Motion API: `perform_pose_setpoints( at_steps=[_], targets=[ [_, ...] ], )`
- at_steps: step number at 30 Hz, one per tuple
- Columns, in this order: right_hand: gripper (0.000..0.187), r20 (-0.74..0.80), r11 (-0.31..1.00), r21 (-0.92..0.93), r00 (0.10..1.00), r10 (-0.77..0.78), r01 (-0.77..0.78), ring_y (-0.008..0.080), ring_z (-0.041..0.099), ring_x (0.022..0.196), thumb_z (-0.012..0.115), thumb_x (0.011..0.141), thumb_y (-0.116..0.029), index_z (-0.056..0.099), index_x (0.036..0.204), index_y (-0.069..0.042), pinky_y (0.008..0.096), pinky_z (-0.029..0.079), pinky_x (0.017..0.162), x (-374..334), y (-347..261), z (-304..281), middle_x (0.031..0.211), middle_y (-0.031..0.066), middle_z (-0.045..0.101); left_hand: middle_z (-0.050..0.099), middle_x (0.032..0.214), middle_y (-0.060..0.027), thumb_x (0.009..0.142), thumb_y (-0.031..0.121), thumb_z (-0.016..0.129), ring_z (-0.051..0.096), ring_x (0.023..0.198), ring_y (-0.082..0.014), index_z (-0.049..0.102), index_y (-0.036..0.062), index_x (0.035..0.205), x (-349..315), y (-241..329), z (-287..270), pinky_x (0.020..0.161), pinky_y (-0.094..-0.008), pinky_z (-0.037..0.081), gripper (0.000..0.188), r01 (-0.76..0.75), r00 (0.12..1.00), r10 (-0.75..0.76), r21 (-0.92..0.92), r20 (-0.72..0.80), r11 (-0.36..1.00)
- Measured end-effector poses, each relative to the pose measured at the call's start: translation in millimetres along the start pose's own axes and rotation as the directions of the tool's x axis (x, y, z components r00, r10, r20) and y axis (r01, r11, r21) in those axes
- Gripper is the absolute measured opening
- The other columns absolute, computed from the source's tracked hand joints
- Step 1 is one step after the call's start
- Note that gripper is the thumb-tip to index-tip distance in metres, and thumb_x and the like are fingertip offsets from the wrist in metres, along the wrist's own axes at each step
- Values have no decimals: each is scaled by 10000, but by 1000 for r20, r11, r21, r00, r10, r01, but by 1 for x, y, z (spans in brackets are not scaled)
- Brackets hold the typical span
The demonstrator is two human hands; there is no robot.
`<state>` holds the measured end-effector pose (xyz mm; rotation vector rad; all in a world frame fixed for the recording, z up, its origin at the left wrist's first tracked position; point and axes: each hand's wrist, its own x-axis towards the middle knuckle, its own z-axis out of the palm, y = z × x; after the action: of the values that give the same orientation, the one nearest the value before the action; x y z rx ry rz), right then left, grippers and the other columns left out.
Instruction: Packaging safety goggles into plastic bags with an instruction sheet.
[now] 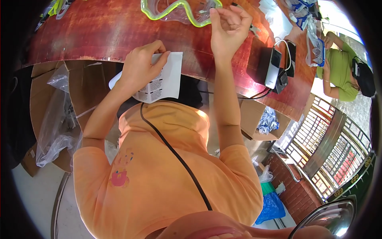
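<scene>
My left hand (139, 65) pinches a folded white printed leaflet (167, 81) at the near edge of the reddish wooden table (95, 32). My right hand (229, 30) is raised over the table with its fingers loosely curled. Its thumb tip rests against the right end of clear goggles with a yellow-green frame (175, 12), which lie flat at the far side. Whether the fingers grip the goggles is unclear.
A white and black device with cables (274, 67) sits on the table to the right. Another person in a green top (342, 71) handles blue-framed goggles (316, 49). Cardboard boxes (254, 115) and clear plastic bags (55, 123) lie below the table; a metal gate (330, 151) stands at right.
</scene>
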<state>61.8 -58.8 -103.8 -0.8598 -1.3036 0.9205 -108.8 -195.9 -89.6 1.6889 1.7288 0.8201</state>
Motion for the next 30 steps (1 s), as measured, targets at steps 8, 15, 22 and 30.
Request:
perform_pose_setpoints(
  at_steps=[8,15,22,30],
  targets=[
    [422,0,973,-205,994,-105,102,124,618,822,708,834,55,467,1173,-19,222,475,784,10,-6,7,889,63,630,673,783,-130,882,197,650,652,717,-357,609,45,863,9,-10,7,609,-425,497,159,-44,999,43,-33,-30,998],
    [336,-25,948,-308,996,-91,78,165,648,770,744,839,-46,558,1111,17,277,513,688,11,-22,10,871,104,677,671,781,-133,879,199,654,654,715,-354,614,45,871,14,-1,9,609,-424,496,160,-22,999,20,-62,-31,998],
    [614,168,756,-582,954,-249,300,192,600,949,840,748,-108,484,1235,4,302,511,749,3,-9,4,1140,145,582,671,788,-132,881,204,650,656,708,-350,611,47,863,15,3,8,616,-422,500,163,36,998,-37,-26,-45,999],
    [491,58,859,-482,985,-165,172,196,550,994,834,777,-199,617,1175,-11,311,462,840,51,-9,10,1127,88,571,668,780,-151,876,202,664,662,733,-353,614,46,841,32,22,-14,627,-416,502,167,19,995,-21,-29,-100,999]
  ],
)
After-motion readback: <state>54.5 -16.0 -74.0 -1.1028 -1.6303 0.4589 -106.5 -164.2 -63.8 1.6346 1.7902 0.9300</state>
